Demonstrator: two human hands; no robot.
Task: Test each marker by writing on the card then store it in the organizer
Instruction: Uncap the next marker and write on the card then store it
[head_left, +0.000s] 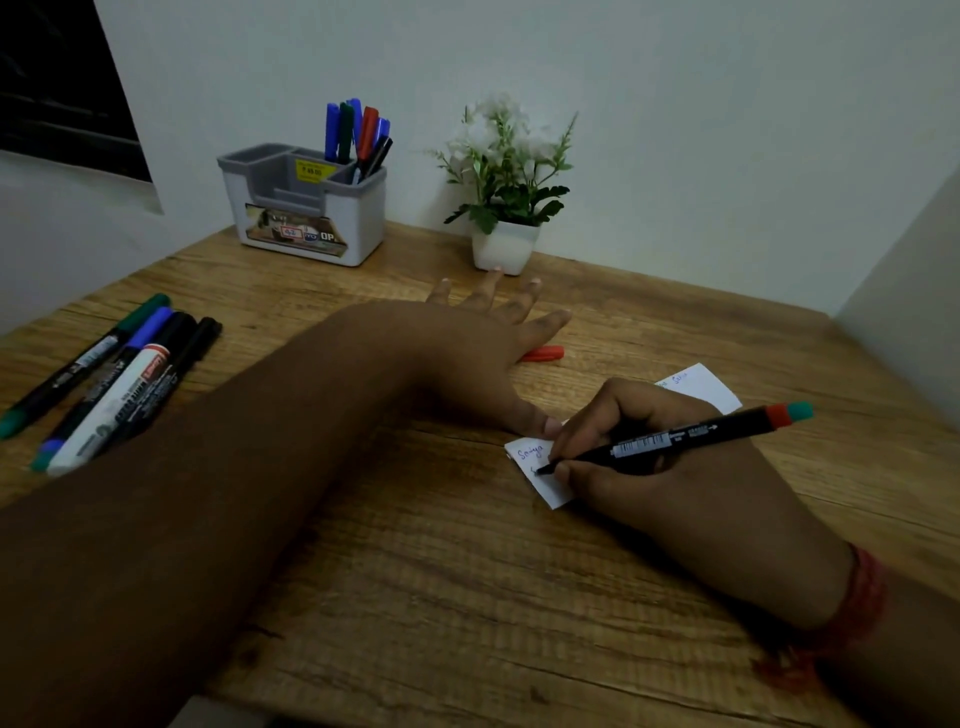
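My right hand (644, 457) grips a black marker (675, 439) with a red and teal end, its tip touching the white card (535, 462). The card bears handwriting and lies on the wooden desk (441, 571). My left hand (478, 343) lies flat with spread fingers, its thumb pressing the card's left edge. A red cap (543, 354) lies on the desk just beyond that hand. Several capped markers (104, 379) lie at the left. The grey and white organizer (306, 208) stands at the back with several markers (358, 137) upright in its right compartment.
A small potted plant (506, 192) with white flowers stands at the back, right of the organizer and just beyond my left fingertips. White walls close the desk at the back and right. A dark window is at the upper left.
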